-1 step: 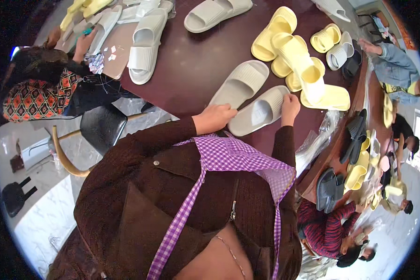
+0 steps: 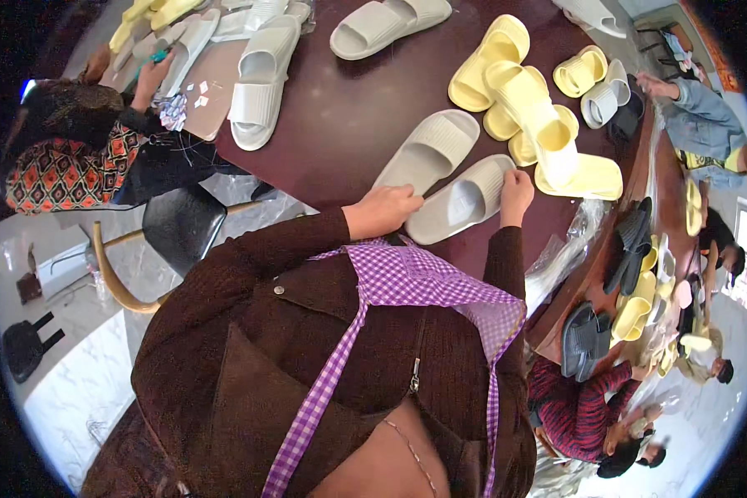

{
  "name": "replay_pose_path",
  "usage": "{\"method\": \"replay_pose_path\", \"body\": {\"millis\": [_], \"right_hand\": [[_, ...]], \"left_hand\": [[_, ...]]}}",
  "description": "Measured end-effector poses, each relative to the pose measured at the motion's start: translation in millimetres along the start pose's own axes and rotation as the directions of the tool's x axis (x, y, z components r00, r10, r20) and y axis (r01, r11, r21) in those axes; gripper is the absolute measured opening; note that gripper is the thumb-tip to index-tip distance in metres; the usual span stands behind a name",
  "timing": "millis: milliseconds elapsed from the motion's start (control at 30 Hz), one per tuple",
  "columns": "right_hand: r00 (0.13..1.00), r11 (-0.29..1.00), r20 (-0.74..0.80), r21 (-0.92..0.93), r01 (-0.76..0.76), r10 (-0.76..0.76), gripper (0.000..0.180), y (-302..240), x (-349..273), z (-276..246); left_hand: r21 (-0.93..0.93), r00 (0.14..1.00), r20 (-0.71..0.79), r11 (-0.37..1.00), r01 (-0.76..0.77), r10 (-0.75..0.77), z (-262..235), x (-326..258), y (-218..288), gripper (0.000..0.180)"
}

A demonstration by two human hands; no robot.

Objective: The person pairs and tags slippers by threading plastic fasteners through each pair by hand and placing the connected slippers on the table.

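A pair of light grey slide slippers lies side by side on the dark red table in front of me. The heel end of the left slipper [image 2: 441, 139] is under my left hand [image 2: 383, 211], whose fingers are closed on it; the fingertips come close to the other slipper's edge. My right hand [image 2: 517, 197] has its fingers closed at the toe end of the right slipper [image 2: 446, 211]. Inside that slipper's opening a paler patch shows on the footbed. The undersides of both slippers are hidden.
Yellow slippers [image 2: 548, 124] lie piled right of the pair. More grey slippers [image 2: 264, 79] rest at the far left, one [image 2: 386, 26] at the back. Clear plastic wrap [image 2: 568, 241] runs along the right. A co-worker's hand [image 2: 151, 79] is at the left; several people work at the right.
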State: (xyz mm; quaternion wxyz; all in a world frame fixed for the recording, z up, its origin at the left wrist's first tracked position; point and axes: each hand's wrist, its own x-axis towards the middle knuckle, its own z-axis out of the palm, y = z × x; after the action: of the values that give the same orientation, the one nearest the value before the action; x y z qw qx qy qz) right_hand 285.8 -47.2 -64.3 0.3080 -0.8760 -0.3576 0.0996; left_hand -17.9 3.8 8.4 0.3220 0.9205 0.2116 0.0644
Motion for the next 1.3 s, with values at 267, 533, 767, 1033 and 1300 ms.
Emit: {"method": "replay_pose_path", "body": {"millis": [267,533,767,1033,1300], "right_hand": [[0.994,0.995,0.042,0.029,0.100,-0.102,0.019,-8.4,3.4,1.4],[0.996,0.999,0.083,0.024,0.023,-0.025,0.023,-13.7,0.1,-2.6],[0.988,0.959,0.109,0.273,0.073,-0.106,0.019,-49.5,13.1,-1.0],[0.914,0.886,0.192,0.381,0.266,-0.357,0.016,-75.1,46.1,30.8],[0.834,0.936,0.435,0.246,0.252,-0.339,0.015,-80.9,54.5,52.0]], "left_hand": [[0.031,0.938,-0.137,0.947,-0.319,0.320,19.4,28.4,-30.0,0.007],[0.168,0.968,-0.123,0.966,-0.195,0.217,30.6,50.4,-52.1,0.010],[0.124,0.957,-0.143,0.964,-0.234,0.250,30.8,83.6,-59.8,0.012],[0.081,0.964,-0.123,0.970,-0.229,0.237,41.9,101.8,-69.8,0.017],[-0.017,0.992,-0.030,0.993,-0.121,0.120,48.9,104.5,-73.9,0.024]]}}
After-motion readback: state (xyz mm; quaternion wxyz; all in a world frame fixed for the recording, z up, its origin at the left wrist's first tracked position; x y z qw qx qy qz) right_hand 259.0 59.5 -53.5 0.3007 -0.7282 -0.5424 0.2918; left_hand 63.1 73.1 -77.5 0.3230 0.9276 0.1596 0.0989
